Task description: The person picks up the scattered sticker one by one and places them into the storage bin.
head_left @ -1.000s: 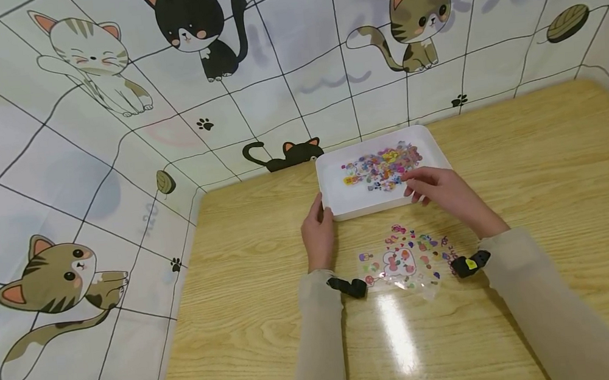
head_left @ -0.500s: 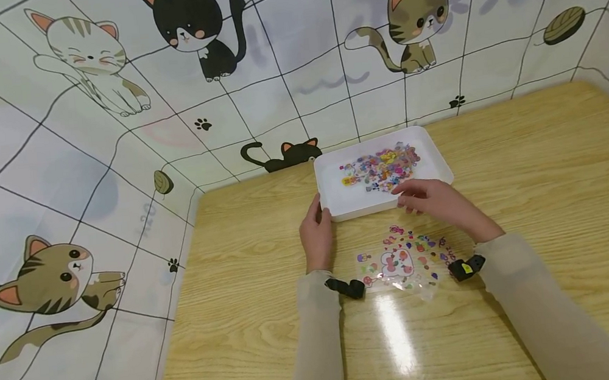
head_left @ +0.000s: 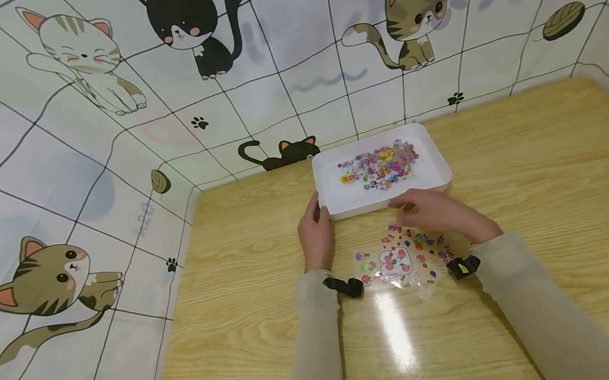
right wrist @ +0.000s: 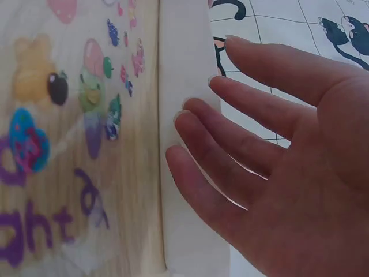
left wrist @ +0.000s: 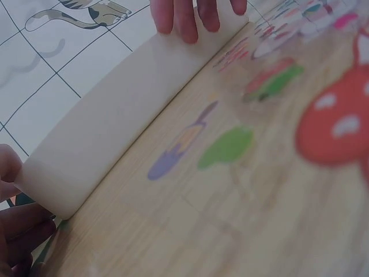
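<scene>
Right hand (head_left: 439,214), fingers loose, has drawn back off the tray (head_left: 333,202); left hand (head_left: 315,233) still grips its corner

Setting: home craft corner. Evidence: light wood-grain worktop (head_left: 530,192); cartoon-cat cloth backdrop (head_left: 112,141) with grid lines beyond the fingers; white tray (head_left: 333,199) of colourful stickers; sticker sheet (head_left: 399,260) nearby.
</scene>
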The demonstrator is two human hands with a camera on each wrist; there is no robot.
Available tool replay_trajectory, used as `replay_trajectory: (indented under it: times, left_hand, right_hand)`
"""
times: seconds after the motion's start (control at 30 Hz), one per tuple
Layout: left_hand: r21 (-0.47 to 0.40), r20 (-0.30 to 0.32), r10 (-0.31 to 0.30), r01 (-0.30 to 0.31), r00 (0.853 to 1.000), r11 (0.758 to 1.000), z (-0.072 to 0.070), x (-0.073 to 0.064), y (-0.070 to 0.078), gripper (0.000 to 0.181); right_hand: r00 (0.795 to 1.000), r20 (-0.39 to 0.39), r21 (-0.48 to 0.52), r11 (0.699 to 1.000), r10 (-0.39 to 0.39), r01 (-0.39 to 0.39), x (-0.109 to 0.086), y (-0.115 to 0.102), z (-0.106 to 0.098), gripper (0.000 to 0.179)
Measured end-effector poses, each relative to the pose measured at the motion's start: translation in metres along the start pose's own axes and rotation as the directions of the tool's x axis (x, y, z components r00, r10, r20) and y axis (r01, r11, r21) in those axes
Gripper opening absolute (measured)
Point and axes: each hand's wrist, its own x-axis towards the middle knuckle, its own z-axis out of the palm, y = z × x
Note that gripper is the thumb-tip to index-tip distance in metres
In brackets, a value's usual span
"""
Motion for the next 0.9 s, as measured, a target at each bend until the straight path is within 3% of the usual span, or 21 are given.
replay_trajectory:
  times: [0.27,0.5,0.9]
  left_hand:
    - [-0.007,-0.003,-0.003,0.003,1.0,1.0,0.0,0.0,0.0,0.041]
    - [-0.001,-0.003,-0.004,0.004,1.0,1.0,0.0,0.0,0.0,0.041]
    - [-0.009,-0.002,-0.003,0.003,1.0,1.0,0.001,0.001,-0.001,0.041]
  right_hand:
    - [0.995,0.08,-0.104,0.994,0.052,-0.043,0.004,-0.004,0.009,0.056]
    - [0.995,0.089,-0.242,0.97,0.053,-0.03,0.005,-0.005,0.016,0.062]
    - [0.994,0.076,-0.269,0.961,0.082,-0.059,0.001,-0.011,0.019,0.061]
